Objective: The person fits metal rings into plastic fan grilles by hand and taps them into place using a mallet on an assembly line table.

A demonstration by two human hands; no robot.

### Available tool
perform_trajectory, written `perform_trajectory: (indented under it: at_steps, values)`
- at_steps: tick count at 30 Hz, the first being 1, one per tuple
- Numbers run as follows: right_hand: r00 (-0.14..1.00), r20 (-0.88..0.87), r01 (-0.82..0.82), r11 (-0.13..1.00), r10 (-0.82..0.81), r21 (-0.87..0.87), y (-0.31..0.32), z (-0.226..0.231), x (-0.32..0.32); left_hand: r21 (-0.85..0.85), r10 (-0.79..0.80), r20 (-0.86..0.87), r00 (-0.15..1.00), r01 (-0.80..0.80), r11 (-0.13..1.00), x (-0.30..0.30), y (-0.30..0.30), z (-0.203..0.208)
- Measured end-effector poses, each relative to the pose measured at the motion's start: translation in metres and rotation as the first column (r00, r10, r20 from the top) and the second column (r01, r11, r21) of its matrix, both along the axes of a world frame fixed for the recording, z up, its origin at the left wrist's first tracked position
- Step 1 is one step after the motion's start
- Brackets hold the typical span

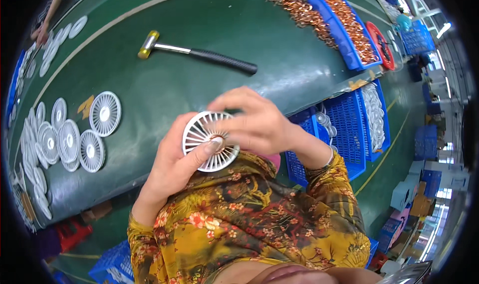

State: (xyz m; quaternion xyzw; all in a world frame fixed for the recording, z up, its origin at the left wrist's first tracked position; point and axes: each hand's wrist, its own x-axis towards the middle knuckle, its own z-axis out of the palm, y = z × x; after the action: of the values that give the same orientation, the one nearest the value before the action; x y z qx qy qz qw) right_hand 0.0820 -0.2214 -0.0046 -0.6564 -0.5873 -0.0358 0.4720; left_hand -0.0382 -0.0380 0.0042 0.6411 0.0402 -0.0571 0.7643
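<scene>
In front of my body, my left hand (173,160) is closed around the edge of a white spoked plastic disc (203,122). Its thumb presses at the hub, where a copper-coloured ring (217,136) shows. My right hand (257,124) is over the disc's right side, with bent fingers reaching across the spokes. Those fingers are slightly smeared, and whether they grip anything is hidden. Farther off on the green table lies a hammer (219,58) with yellow faces and a black handle. More white spoked discs (68,140) lie in a loose group at the left.
A blue tray (344,40) of copper-coloured pieces stands at the far right, beside a loose pile (307,15) of them. Below the table's right edge are blue crates (347,122), one with white parts (373,115). Another person's hand (41,36) is at the far left.
</scene>
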Motion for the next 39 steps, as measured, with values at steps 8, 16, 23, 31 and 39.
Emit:
perform_trajectory:
  at_steps: [8,16,23,31,39]
  values:
    - [0.410,0.241,0.890,0.327,-0.880,-0.319,-0.071,-0.016,0.170,0.621,-0.020,0.731,0.682,-0.654,0.432,0.021,-0.004,-0.020]
    - [0.539,0.381,0.838,0.429,-0.751,-0.337,-0.083,-0.035,0.189,0.898,-0.154,0.404,0.902,-0.360,0.253,0.020,-0.009,-0.031]
    - [0.381,0.466,0.906,0.223,-0.799,-0.359,-0.090,-0.026,0.172,0.879,0.143,0.476,0.868,-0.474,-0.050,0.023,0.070,-0.014]
    - [0.466,0.445,0.883,0.364,-0.765,-0.297,-0.066,-0.032,0.141,0.936,0.230,0.328,0.916,-0.283,-0.208,-0.001,0.135,-0.024]
    - [0.778,0.132,0.605,0.789,-0.615,0.108,-0.030,-0.003,0.060,0.679,0.550,0.472,0.688,-0.683,0.271,0.006,0.121,-0.018]
